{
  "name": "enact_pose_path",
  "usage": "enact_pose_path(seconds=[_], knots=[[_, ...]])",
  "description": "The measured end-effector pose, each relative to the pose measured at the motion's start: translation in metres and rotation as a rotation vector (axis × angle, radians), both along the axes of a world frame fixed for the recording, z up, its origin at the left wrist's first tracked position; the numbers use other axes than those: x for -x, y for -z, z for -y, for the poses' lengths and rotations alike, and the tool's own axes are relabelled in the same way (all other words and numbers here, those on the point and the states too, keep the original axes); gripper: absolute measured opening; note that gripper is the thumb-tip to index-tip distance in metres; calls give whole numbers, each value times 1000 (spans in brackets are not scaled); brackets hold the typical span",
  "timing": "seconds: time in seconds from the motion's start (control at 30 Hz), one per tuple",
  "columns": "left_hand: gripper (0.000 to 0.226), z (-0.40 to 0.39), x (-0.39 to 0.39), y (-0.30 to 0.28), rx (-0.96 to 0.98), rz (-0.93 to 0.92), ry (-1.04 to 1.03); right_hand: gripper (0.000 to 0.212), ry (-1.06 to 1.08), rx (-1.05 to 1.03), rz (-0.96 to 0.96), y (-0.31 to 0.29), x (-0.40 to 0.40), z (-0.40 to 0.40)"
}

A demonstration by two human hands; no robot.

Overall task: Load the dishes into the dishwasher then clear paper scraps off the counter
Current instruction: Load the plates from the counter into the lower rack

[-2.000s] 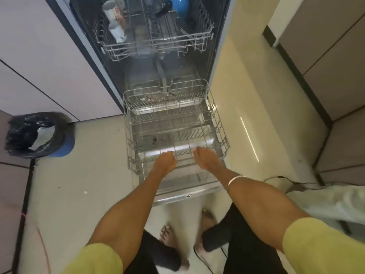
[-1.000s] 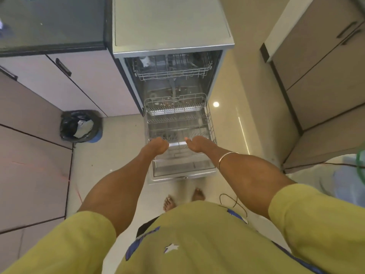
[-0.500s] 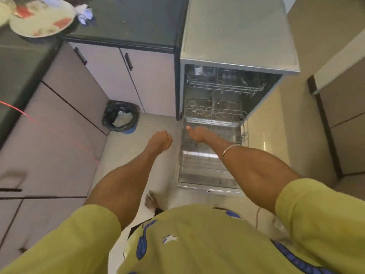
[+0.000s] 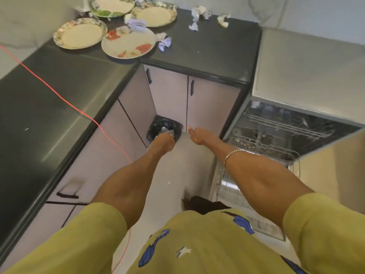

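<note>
hands: left hand [image 4: 163, 142] and right hand [image 4: 199, 135] held out in the air, fingers loosely curled, holding nothing | plates: four plates [image 4: 128, 43] on the black table [image 4: 207, 50] | paper scraps [image 4: 197, 14] beside them | dishwasher [image 4: 286, 131] open, bottom rack [image 4: 256, 147] pulled out

four plates [image 4: 80, 33] and about six paper scraps [image 4: 165, 43] on the counter [image 4: 207, 48]; one bin [image 4: 158, 126], one open dishwasher [image 4: 286, 133], two racks [image 4: 276, 125].
</note>
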State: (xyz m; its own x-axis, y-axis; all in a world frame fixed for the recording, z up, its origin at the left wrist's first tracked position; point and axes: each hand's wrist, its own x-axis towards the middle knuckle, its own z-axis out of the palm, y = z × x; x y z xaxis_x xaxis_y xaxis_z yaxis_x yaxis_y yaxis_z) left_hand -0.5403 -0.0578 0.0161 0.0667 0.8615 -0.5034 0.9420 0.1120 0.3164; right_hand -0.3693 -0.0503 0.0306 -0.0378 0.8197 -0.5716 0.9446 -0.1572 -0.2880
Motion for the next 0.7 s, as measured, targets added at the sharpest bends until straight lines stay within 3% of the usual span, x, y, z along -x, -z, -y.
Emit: enact_pose_path(seconds=[0.4, 0.53, 0.7], knots=[[34, -169, 37, -24, -240, 145, -99, 64, -90, -217, -157, -8, 63, -187], [43, -234, 40, -29, -321, 156, -250, 60, -43, -292, -238, -28, 56, -253], [43, -286, 37, -42, -424, 174, -286, 52, 43, -408, -276, -38, 46, -317]])
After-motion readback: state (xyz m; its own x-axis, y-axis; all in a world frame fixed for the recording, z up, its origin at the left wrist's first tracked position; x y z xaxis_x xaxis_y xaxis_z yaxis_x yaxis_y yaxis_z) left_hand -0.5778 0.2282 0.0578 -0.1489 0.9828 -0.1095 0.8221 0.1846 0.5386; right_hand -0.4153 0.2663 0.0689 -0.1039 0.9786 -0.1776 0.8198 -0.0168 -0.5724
